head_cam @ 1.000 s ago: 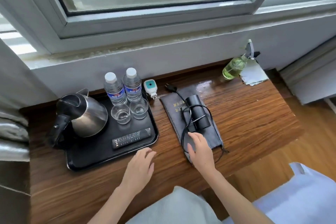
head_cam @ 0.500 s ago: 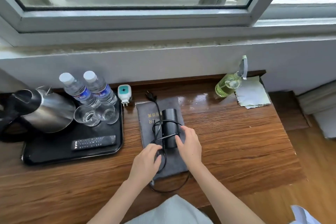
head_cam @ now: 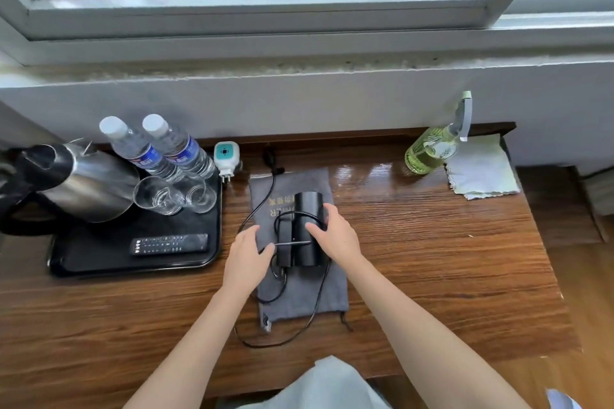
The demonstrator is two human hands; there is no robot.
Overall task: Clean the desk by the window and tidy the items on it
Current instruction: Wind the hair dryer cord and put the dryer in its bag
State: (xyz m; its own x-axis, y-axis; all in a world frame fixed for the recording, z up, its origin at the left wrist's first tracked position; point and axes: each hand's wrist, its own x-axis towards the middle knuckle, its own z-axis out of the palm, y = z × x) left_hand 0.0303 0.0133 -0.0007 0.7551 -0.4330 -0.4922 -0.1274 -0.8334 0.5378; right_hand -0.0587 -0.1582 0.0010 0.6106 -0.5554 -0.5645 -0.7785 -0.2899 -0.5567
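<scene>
A black folded hair dryer [head_cam: 304, 229] lies on a grey drawstring pouch [head_cam: 299, 289] in the middle of the wooden desk [head_cam: 432, 259]. Its black cord [head_cam: 314, 312] loops over the pouch and trails to a plug [head_cam: 269, 154] near the wall. My right hand [head_cam: 335, 236] rests on the dryer's right side with fingers curled over it. My left hand [head_cam: 247, 257] sits at the dryer's left, with the cord running between thumb and fingers.
A black tray [head_cam: 99, 262] at the left carries a steel kettle [head_cam: 83, 186], two water bottles [head_cam: 159, 153], two glasses [head_cam: 172, 196] and a remote [head_cam: 169, 242]. A white plug-in device [head_cam: 226, 158] stands beside it. A green spray bottle [head_cam: 432, 148] and a white cloth [head_cam: 481, 169] sit back right.
Both hands moved from the desk's front edge up to the hair dryer; the left hand crossed from beside the tray to the cord. The view shifted right and closer.
</scene>
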